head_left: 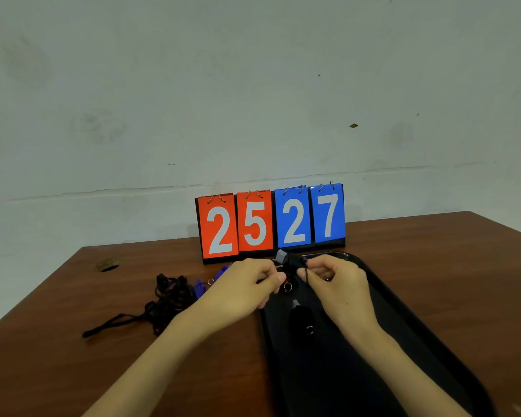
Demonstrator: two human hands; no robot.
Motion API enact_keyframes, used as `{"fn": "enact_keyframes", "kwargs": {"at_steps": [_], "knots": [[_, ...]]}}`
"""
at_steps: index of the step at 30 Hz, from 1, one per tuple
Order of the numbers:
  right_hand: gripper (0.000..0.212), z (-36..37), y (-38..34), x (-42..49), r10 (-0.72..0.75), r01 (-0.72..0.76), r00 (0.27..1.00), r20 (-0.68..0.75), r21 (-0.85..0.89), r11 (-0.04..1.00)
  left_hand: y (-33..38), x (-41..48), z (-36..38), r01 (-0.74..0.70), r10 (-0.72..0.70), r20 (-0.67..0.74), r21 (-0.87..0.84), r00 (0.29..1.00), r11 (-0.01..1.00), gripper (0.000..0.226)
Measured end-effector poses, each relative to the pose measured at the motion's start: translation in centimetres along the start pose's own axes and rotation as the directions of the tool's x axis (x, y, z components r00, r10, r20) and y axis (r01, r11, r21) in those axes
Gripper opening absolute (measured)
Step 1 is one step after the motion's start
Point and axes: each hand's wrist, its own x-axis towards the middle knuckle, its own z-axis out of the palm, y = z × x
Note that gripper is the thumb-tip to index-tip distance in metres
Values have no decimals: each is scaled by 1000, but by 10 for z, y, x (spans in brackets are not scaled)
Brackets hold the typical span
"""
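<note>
Hanging above the far end of the black tray point(313, 386), one small black item with a grey end point(286, 260) is pinched by the left grip point(244, 287), while a thin black cord point(306, 273) at that item is pinched by the right grip point(337, 281). A second black item point(301, 319) is laid in the tray; a tangle of black cords point(166, 299) and blue pieces point(198, 288) is kept on the counter point(73, 371) left of it.

I can't make out small black item point(290, 264) at centre frame: fingers point(278, 278) cover it. Blue pieces point(198, 288) half hidden behind left hand point(241, 291). Tray point(313, 371) cut off lower right.
</note>
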Motion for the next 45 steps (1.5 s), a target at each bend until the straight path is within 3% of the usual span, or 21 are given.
{"fn": "enact_keyframes", "kwargs": {"at_steps": [2, 5, 9, 13, 22, 26, 32, 35, 38, 41, 45], "knots": [[15, 0, 0, -2, -96, 102, 993, 75, -80, 992, 3, -2, -8, -32, 32, 5, 24, 999, 999, 27], [13, -1, -1, -3, -147, 173, 943, 298, -62, 983, 7, -4, -19, -77, 74, 50, 67, 996, 995, 26], [8, -2, -6, -3, -136, 84, 818, 559, 118, 989, 5, -4, -29, -83, 81, 52, 31, 995, 996, 23], [5, -5, -13, -3, -167, -48, 735, 657, 295, 954, -6, -1, -32, -62, 72, 77, -123, 994, 990, 25], [8, -8, -14, -3, -127, -207, 803, 582, 473, 856, -6, 3, -4, 97, -51, 140, -343, 989, 934, 36], [11, -6, -12, -2, -50, -245, 872, 486, 524, 816, -8, 5, 9, 181, -154, 97, -430, 983, 884, 39], [12, -3, -8, 3, 160, -287, 944, 287, 482, 828, -3, 3, 7, 81, -79, 19, -282, 997, 956, 28], [14, 0, -3, 4, 197, -257, 961, 193, 376, 890, -5, 3, 6, 66, -64, 22, -89, 998, 994, 22], [11, 3, 0, 2, 165, -185, 980, 108, 219, 958, 0, 0, 2, 16, -24, 57, 137, 998, 990, 25], [12, 6, 2, -2, 43, -48, 996, 76, 58, 997, 8, -4, -7, -62, 21, 129, 321, 991, 945, 31], [15, 7, 2, -7, -119, 132, 977, 177, -62, 989, 8, -7, -23, -134, 110, 89, 340, 990, 931, 18]]}}
